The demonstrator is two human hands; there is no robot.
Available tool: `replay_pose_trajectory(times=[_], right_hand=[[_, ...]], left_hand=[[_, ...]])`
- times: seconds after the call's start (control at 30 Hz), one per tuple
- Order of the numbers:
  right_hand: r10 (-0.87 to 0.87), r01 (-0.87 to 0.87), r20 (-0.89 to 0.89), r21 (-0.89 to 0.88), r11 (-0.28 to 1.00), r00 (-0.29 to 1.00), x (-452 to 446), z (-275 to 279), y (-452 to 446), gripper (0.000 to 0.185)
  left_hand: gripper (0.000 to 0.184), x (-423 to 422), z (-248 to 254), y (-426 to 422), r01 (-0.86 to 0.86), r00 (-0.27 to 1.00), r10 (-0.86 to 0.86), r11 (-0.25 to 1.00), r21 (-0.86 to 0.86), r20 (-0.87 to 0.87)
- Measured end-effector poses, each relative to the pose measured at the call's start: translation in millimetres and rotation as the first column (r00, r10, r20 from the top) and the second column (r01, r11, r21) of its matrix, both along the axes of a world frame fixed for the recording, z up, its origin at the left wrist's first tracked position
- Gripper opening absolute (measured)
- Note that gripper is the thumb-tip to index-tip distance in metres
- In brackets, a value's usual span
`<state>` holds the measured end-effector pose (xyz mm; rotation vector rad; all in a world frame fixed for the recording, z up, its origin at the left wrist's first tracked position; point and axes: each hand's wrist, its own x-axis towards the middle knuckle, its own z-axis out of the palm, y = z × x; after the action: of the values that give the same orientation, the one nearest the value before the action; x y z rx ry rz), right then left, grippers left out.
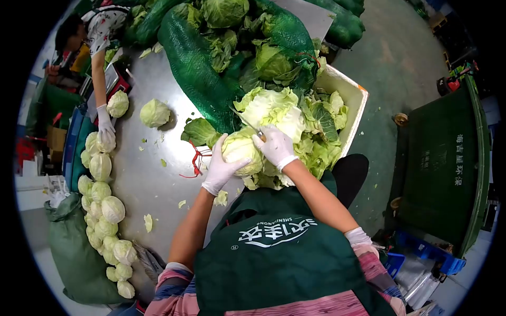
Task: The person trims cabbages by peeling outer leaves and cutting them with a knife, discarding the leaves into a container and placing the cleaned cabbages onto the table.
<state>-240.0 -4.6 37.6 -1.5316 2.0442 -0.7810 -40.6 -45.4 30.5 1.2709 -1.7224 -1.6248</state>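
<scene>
A pale green cabbage (241, 151) sits close in front of my apron, between my two gloved hands. My left hand (224, 166) wraps round its left side, thumb across the front. In my right hand (275, 147), at the cabbage's upper right, is a knife (245, 121); its thin blade points up and left, and its handle is mostly hidden by the fingers. Loose outer cabbage leaves (274, 111) lie just beyond. To the right, a white foam box (356, 102) holds many leaves. Red string (197, 160) lies left of my left hand.
Green mesh sacks (197, 79) of cabbages cover the back of the metal table (158, 195). Trimmed cabbages line its left edge, where a co-worker's gloved hand (105, 122) touches one. Another cabbage (155, 113) sits apart. A large green bin (437, 163) stands at right.
</scene>
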Motion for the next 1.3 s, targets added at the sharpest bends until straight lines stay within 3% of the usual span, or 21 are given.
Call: replay_pose_trajectory(times=[0.13, 0.2, 0.27, 0.37, 0.5, 0.57, 0.63, 0.67, 0.7, 0.73, 0.8, 0.87, 0.93, 0.97, 1.03, 1.07, 1.1, 1.13, 1.17, 1.23, 1.3], right_hand=[[0.012, 0.005, -0.161, 0.104, 0.995, 0.987, -26, -52, -6, 0.022], [-0.119, 0.139, -0.134, 0.154, 0.978, 0.984, -48, -83, 15, 0.022], [-0.269, 0.278, -0.127, 0.060, 0.959, 0.955, -59, -89, 31, 0.024], [-0.402, 0.405, -0.048, 0.069, 0.912, 0.914, -80, -100, 30, 0.026], [-0.478, 0.472, -0.007, 0.178, 0.864, 0.878, -106, -75, 39, 0.029], [-0.484, 0.458, -0.211, -0.163, 0.874, 0.849, -100, -66, 37, 0.036], [-0.388, 0.355, -0.211, -0.181, 0.917, 0.897, -77, -31, 20, 0.044], [-0.359, 0.304, -0.231, -0.241, 0.922, 0.904, -69, -20, 21, 0.044], [-0.235, 0.255, 0.173, -0.102, 0.962, 0.956, -42, 0, 16, 0.046], [-0.121, 0.140, 0.553, 0.007, 0.990, 0.825, -14, 24, 9, 0.049], [-0.066, -0.019, 0.709, 0.110, 0.994, 0.702, 10, 67, 9, 0.054], [-0.063, -0.183, 0.830, 0.195, 0.964, 0.554, 38, 77, 8, 0.058], [0.075, -0.207, 0.750, 0.084, 0.975, 0.657, 52, 71, 12, 0.061], [0.113, -0.218, 0.729, 0.051, 0.975, 0.675, 55, 69, 13, 0.063], [0.101, -0.194, 0.713, 0.050, 0.980, 0.694, 57, 61, 16, 0.063], [0.062, -0.149, 0.722, 0.057, 0.987, 0.689, 57, 59, 17, 0.057], [0.024, -0.104, 0.730, 0.064, 0.993, 0.683, 56, 58, 19, 0.051], [0.030, -0.110, 0.724, 0.063, 0.992, 0.690, 54, 61, 20, 0.051], [-0.011, -0.093, 0.752, 0.096, 0.991, 0.659, 52, 66, 22, 0.041], [0.016, -0.088, 0.806, 0.044, 0.995, 0.591, 52, 75, 25, 0.017], [0.033, -0.111, 0.814, 0.039, 0.993, 0.580, 53, 81, 25, 0.013]], left_hand=[[0.087, 18, -5, -1, 0.004, 0.989, 0.012, 0.994, 0.110, -0.147], [0.081, 30, -14, -2, -0.159, 0.843, 0.362, 0.874, 0.458, -0.398], [0.072, 38, -18, 2, -0.147, 0.882, 0.292, 0.917, 0.372, -0.370], [0.070, 45, -21, 6, -0.011, 0.650, 0.606, 0.611, 0.792, -0.458], [0.075, 46, -21, 16, 0.225, 0.366, 0.736, 0.524, 0.821, -0.570], [0.075, 47, -23, 17, 0.345, 0.269, 0.705, 0.565, 0.749, -0.656], [0.077, 60, -37, 13, 0.581, 0.111, 0.557, 0.636, 0.508, -0.823], [0.077, 57, -32, 10, 0.582, 0.110, 0.557, 0.635, 0.508, -0.823], [0.075, 56, -21, 8, 0.209, 0.656, 0.211, 0.872, 0.443, -0.725], [0.073, 58, -26, 9, 0.102, 0.737, 0.206, 0.907, 0.408, -0.644], [0.070, 62, -35, 8, -0.091, 0.874, 0.226, 0.945, 0.313, -0.429], [0.068, 65, -29, 7, 0.074, 0.232, 0.673, 0.708, 0.703, -0.702], [0.067, 73, -21, 8, 0.090, 0.349, 0.506, 0.820, 0.566, -0.789], [0.066, 77, -15, 6, -0.065, 0.639, 0.265, 0.954, 0.293, -0.722], [0.065, 78, -5, 6, -0.113, 0.865, 0.076, 0.992, -0.047, -0.496], [0.065, 77, 6, 6, 0.061, 0.577, 0.214, 0.951, 0.303, -0.788], [0.065, 75, 11, 6, 0.356, 0.219, 0.453, 0.788, 0.503, -0.864], [0.065, 74, 1, 7, 0.355, 0.207, 0.452, 0.791, 0.497, -0.868], [0.071, 74, -15, 7, 0.122, 0.511, 0.234, 0.933, 0.339, -0.827], [0.078, 66, -24, 11, -0.046, 0.772, 0.081, 0.996, 0.072, -0.630], [0.075, 50, -16, 20, 0.220, 0.446, 0.263, 0.894, 0.389, -0.855]])
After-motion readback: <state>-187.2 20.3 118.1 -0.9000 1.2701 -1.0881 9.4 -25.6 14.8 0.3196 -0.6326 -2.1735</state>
